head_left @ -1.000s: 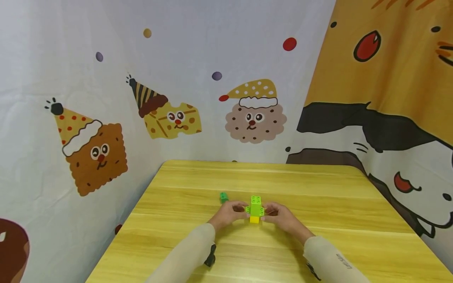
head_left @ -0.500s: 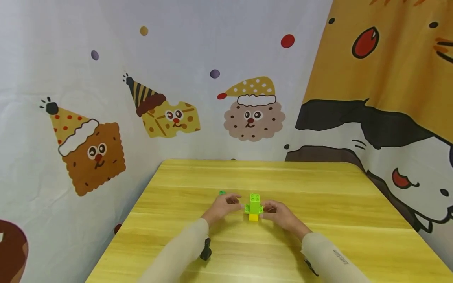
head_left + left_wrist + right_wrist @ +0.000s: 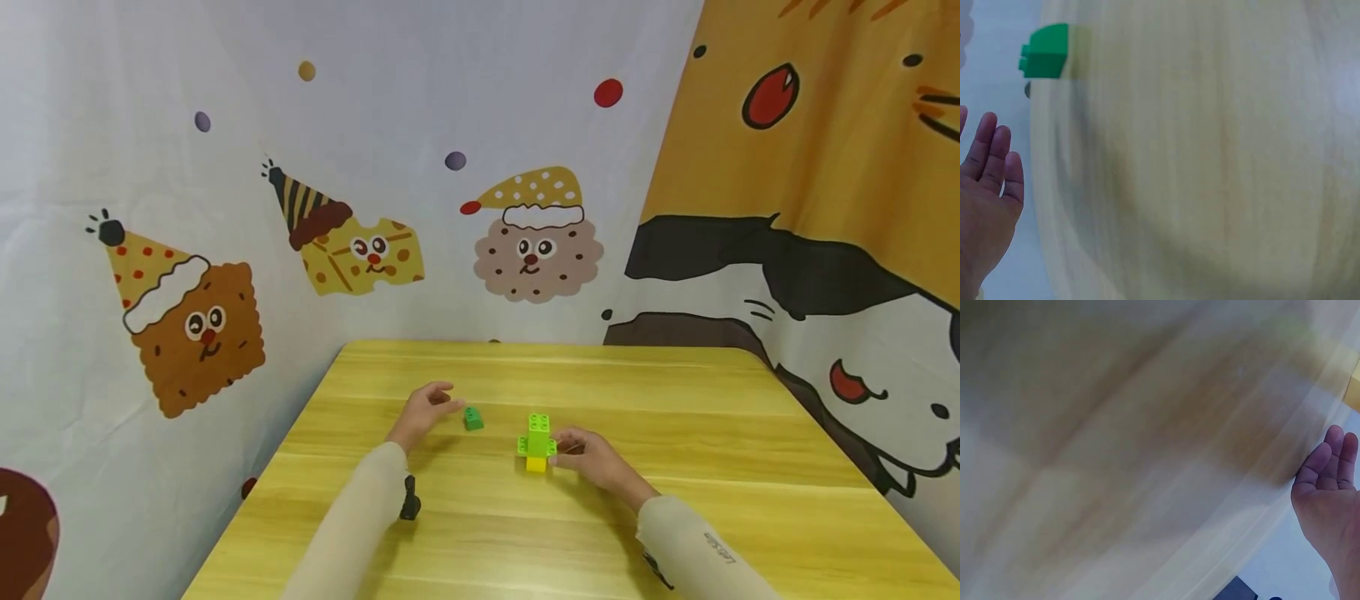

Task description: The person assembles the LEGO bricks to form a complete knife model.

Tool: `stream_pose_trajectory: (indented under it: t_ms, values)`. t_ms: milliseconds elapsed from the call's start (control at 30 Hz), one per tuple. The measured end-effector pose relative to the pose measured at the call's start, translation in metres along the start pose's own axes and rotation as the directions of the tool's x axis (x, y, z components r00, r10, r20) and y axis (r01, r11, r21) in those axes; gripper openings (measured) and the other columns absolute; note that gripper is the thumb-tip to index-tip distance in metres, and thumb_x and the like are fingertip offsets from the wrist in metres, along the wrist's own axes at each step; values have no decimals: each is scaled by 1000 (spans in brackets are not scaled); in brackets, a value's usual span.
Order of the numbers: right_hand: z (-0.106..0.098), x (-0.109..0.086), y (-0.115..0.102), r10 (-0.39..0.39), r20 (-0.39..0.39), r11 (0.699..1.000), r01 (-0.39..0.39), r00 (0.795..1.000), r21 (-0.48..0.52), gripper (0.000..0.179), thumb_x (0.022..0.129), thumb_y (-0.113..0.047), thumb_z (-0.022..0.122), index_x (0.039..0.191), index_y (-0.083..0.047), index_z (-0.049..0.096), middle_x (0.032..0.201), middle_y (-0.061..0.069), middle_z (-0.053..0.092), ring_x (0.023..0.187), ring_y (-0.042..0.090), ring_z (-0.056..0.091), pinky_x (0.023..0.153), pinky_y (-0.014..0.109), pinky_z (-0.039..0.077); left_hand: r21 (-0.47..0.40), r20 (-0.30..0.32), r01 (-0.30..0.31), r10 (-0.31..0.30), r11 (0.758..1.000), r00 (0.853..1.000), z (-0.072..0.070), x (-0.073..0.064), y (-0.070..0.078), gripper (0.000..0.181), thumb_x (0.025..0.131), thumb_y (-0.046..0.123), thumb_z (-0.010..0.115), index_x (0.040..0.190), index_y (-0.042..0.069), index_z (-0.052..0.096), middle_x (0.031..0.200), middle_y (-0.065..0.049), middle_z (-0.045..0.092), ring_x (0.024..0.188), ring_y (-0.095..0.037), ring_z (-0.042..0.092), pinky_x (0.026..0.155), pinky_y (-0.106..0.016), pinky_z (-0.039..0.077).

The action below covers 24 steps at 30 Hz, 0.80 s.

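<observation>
A small stack of toy building bricks [image 3: 538, 437] stands upright on the wooden table [image 3: 637, 383]. Its base is yellow, its tall body is lime green with studs on top, and a lime piece sticks out on each side. My right hand [image 3: 596, 460] pinches the right side piece between thumb and fingers. In the right wrist view the right hand [image 3: 1332, 487] shows at the edge, with the stack out of sight. My left hand [image 3: 423, 414], holding nothing, reaches beside a green curved brick [image 3: 472, 418]. That green brick [image 3: 1046, 53] lies ahead of the left fingertips in the left wrist view.
Behind the table hangs a white cloth [image 3: 405, 100] printed with cartoon food, and an orange printed part [image 3: 720, 167] is on the right. The table's far edge [image 3: 555, 344] lies beyond both hands.
My left hand has let go of the brick stack and moved left, past the green brick, which it partly covered before. The right hand has stayed at the stack.
</observation>
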State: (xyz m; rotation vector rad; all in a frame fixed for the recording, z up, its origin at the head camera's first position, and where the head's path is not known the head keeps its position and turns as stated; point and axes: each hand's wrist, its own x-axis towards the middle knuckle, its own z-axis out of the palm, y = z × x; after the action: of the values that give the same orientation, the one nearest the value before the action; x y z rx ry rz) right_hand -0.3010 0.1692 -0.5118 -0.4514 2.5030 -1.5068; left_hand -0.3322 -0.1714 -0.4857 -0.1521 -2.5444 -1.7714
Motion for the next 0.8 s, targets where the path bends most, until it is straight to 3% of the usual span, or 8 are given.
stream_pose_trajectory:
  t_ms: [200, 433, 800]
  values:
    - [2, 0, 2, -6, -1, 1000, 6, 1000, 4, 39, 88, -28, 77, 122, -12, 67, 112, 7, 64, 102, 24, 59, 86, 42, 50, 86, 45, 26, -30, 996, 999, 3, 0, -11, 51, 92, 27, 74, 134, 5, 58, 126, -20, 58, 113, -30, 53, 96, -50, 44]
    - [0, -1, 1, -14, -12, 1000, 14, 1000, 3, 41, 88, -26, 77, 123, -9, 66, 111, 9, 64, 101, 24, 59, 86, 43, 50, 84, 80, 65, -71, 994, 994, 14, 5, -15, 60, 90, 28, 76, 138, 1, 54, 128, -20, 56, 115, -31, 52, 98, -51, 43]
    - [-2, -2, -1, 3, -2, 1000, -3, 1000, 21, 42, 88, -25, 77, 125, -8, 65, 113, 10, 63, 102, 25, 59, 85, 42, 50, 94, 87, 86, -94, 992, 992, 21, 8, -16, 56, 90, 27, 76, 136, 3, 56, 120, -13, 57, 112, -30, 53, 96, -50, 44]
